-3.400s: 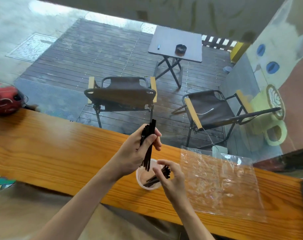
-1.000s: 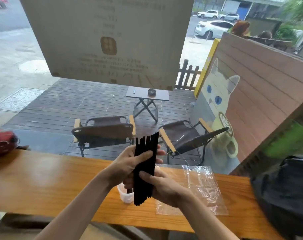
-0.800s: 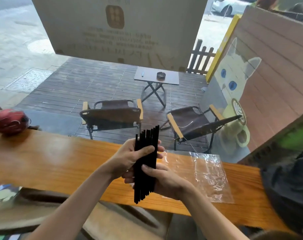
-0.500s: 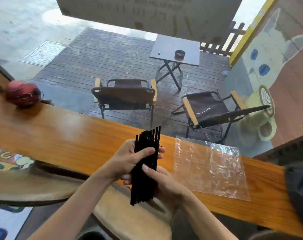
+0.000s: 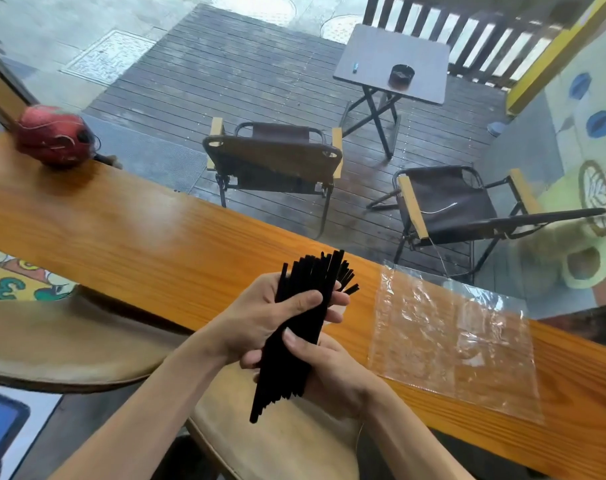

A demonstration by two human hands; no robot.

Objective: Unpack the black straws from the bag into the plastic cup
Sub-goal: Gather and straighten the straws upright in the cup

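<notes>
A bundle of black straws (image 5: pixel 303 317) stands nearly upright, tilted a little to the right, above the near edge of the wooden counter (image 5: pixel 128 237). My left hand (image 5: pixel 260 317) grips its upper half with the thumb across the front. My right hand (image 5: pixel 329 368) holds the lower half from the right, thumb pressed on the straws. The clear plastic bag (image 5: pixel 453 344) lies flat and empty on the counter to the right. The plastic cup is hidden behind my hands and the straws.
A red helmet (image 5: pixel 52 135) sits at the counter's far left. Tan stool seats (image 5: pixel 69 344) stand below the near edge. Beyond the window are two folding chairs (image 5: pixel 277 161) and a small table (image 5: pixel 395 60) on the deck.
The straws now form one full bundle held in both hands, instead of a few in each hand over the cup. The view has tilted down and the bundle leans more.
</notes>
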